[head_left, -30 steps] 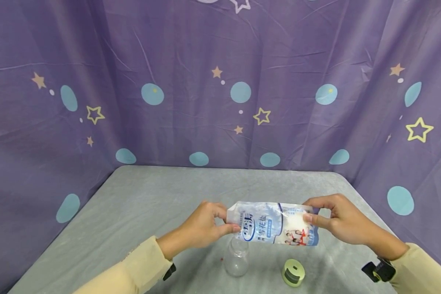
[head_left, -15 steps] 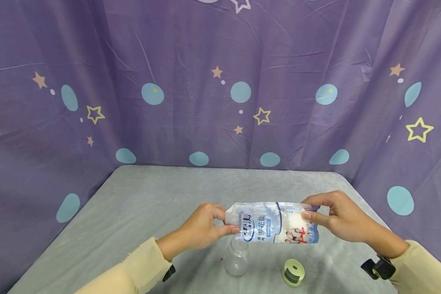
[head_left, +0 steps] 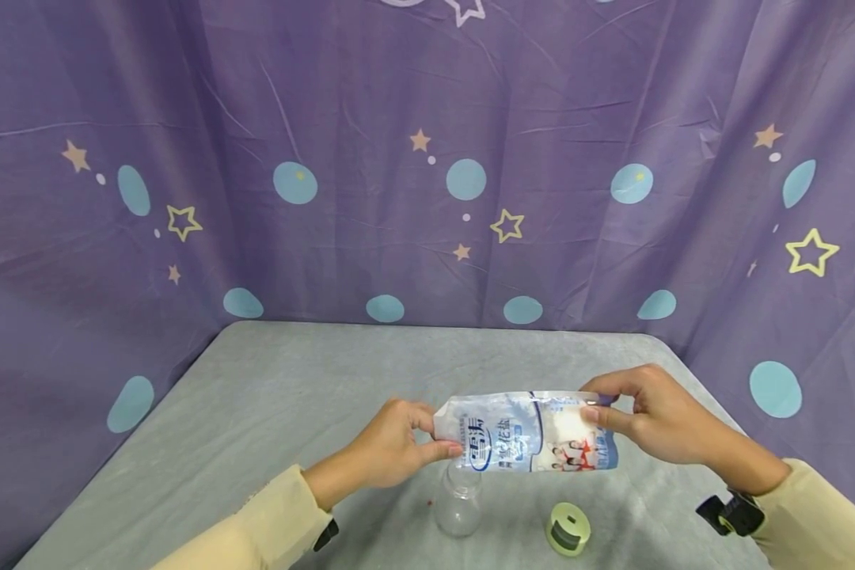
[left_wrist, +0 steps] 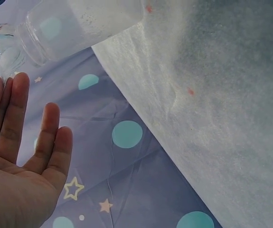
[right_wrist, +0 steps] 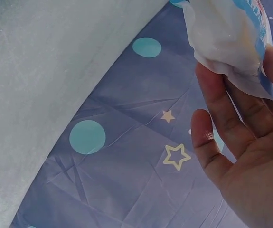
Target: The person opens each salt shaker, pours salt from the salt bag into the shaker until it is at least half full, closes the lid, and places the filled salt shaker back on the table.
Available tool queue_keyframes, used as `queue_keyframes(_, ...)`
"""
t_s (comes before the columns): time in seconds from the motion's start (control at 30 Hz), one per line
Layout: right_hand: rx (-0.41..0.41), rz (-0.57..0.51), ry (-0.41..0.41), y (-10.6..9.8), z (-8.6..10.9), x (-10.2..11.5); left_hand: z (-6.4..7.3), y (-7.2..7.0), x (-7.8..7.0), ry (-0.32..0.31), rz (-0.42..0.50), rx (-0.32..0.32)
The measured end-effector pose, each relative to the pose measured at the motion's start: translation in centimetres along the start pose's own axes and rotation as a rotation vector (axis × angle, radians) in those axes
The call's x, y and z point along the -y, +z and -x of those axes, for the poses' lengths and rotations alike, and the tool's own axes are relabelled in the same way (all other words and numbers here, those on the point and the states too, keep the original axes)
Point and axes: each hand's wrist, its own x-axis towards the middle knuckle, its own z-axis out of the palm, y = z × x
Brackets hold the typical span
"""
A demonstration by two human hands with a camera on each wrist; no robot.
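A blue-and-white plastic bag of salt (head_left: 506,432) lies on its side in the air, stretched between both hands. My left hand (head_left: 399,443) pinches its left end between thumb and fingers, right over a clear jar (head_left: 459,511) that stands upright on the table. The bag's lower left edge overlaps the jar's mouth in the head view. My right hand (head_left: 655,416) pinches the bag's right end, thumb in front and fingers behind. White contents show through the bag (right_wrist: 226,38) in the right wrist view. Small droplets or grains cling inside the jar (left_wrist: 89,23) in the left wrist view.
A light green round lid (head_left: 568,529) lies on the table to the right of the jar. Grey cloth covers the table (head_left: 313,380). Behind and beside it hangs a purple curtain (head_left: 370,253) with stars and blue dots.
My right hand has risen slightly and shifted a little left, lifting the bag's right end. The bag has slid slightly left over the jar. Jar and lid have stayed put.
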Motion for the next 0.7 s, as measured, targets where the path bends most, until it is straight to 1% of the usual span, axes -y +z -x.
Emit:
queue_keyframes(0.2, 0.021, 0.006, 0.004, -0.3, -0.3, 0.4, 0.1, 0.1, 0.1, -0.008, 0.023, -0.007)
queue_keyframes(0.33, 0.032, 0.009, 0.002, -0.4, -0.5, 0.6, 0.2, 0.2, 0.2, -0.017, 0.047, 0.001)
queue_keyframes(0.5, 0.048, 0.002, 0.006, -0.5, -0.8, 0.8, 0.2, 0.3, 0.5, -0.005, 0.067, -0.003)
queue_keyframes(0.7, 0.065, 0.000, 0.004, -0.7, -1.1, 1.1, 0.4, 0.3, 0.6, -0.017, 0.081, -0.002)
